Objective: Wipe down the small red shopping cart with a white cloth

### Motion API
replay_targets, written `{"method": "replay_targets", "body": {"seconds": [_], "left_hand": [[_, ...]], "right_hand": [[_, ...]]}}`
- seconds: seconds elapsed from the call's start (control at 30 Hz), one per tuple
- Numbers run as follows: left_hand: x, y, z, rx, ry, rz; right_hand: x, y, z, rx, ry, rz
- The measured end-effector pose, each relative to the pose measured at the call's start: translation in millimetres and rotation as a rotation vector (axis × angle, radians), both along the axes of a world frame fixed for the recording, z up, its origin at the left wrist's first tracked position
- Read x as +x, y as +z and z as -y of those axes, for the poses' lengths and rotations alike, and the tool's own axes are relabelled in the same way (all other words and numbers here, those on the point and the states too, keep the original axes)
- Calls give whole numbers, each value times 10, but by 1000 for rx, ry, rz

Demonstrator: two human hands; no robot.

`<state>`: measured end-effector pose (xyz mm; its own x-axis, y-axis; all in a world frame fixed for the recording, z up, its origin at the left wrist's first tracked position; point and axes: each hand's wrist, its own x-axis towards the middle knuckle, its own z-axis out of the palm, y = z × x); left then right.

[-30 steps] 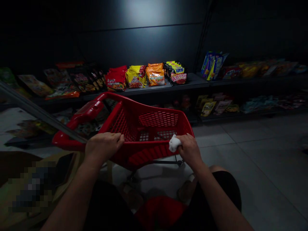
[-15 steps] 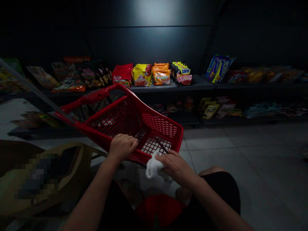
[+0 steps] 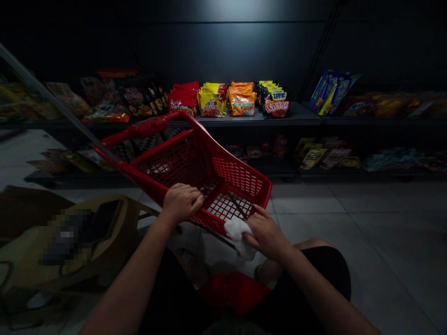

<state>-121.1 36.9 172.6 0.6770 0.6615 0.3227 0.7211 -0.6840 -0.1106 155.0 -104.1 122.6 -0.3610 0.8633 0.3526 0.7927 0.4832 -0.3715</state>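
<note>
A red plastic shopping basket [image 3: 195, 163] is tilted in front of me, its open side toward my lap. My left hand [image 3: 181, 202] is closed over its near rim. My right hand [image 3: 265, 232] presses a white cloth [image 3: 237, 232] against the rim's lower right corner, fingers wrapped on the cloth. The basket's red handle [image 3: 139, 132] points up to the left. A thin black wire part [image 3: 223, 239] shows under the basket beside the cloth. I am seated low, knees in dark shorts below the hands.
Dark shelves [image 3: 300, 114] run across the back with rows of bright snack packets [image 3: 226, 97], more on a lower shelf [image 3: 321, 156]. A tan chair or stool [image 3: 87, 246] stands at my left. Grey tiled floor [image 3: 366, 232] spreads to the right. Something red [image 3: 237, 293] lies between my legs.
The basket tipped from level to steeply tilted, handle swinging up-left. My right hand with the cloth slid down from the top rim to the lower right corner. My left hand shifted right along the rim.
</note>
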Motion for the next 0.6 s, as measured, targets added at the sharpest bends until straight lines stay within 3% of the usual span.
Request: {"method": "replay_targets", "body": {"seconds": [0.07,0.17,0.27,0.4,0.5,0.6], "left_hand": [[-15,11,10,-14,-24,9],[10,24,20,-31,-54,18],[44,24,1,-47,-80,35],[37,22,-56,-57,-77,132],[9,-25,-75,-6,54,216],[-35,-211,-91,19,355,403]], "right_hand": [[232,-13,-133,-9,-7,-8],[391,-26,-251,13,-139,-93],[178,-23,-149,47,-233,-120],[-290,-2,137,53,-160,-94],[-480,-1,236,73,-163,-78],[-396,-36,160,66,-66,-34]]}}
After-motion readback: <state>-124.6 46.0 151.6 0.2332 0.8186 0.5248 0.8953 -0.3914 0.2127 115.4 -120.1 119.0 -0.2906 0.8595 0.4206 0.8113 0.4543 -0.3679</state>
